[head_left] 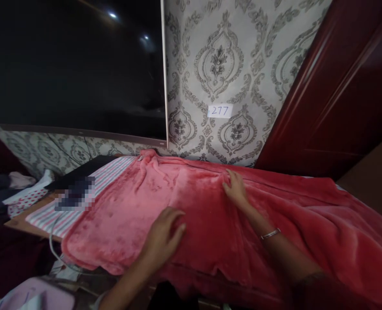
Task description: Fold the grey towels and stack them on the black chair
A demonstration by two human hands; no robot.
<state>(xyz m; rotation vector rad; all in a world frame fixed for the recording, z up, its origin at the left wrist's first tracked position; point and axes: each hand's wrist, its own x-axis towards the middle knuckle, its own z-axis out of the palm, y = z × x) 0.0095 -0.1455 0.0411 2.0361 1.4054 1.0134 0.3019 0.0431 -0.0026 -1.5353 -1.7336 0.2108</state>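
Observation:
A fluffy red blanket (204, 215) lies spread over the table, its lighter pink side showing at the left and deeper red folds at the right. My left hand (165, 234) is over the middle of it, fingers curved and thumb held apart, with nothing between them. Farther back, my right hand (236, 189) rests on or just above the blanket near a crease, its thumb and fingers apart. A bracelet (270, 234) circles my right wrist. Bunched fabric sticks up at the blanket's back left corner.
A striped cloth (113, 172) covers the table's left part, with a pixelated dark object (76, 193) and a white cable (51, 241). A large dark screen (81, 69) hangs behind. A dark red door-like panel (323, 94) stands at the right. A paper marked 277 (220, 111) is on the wall.

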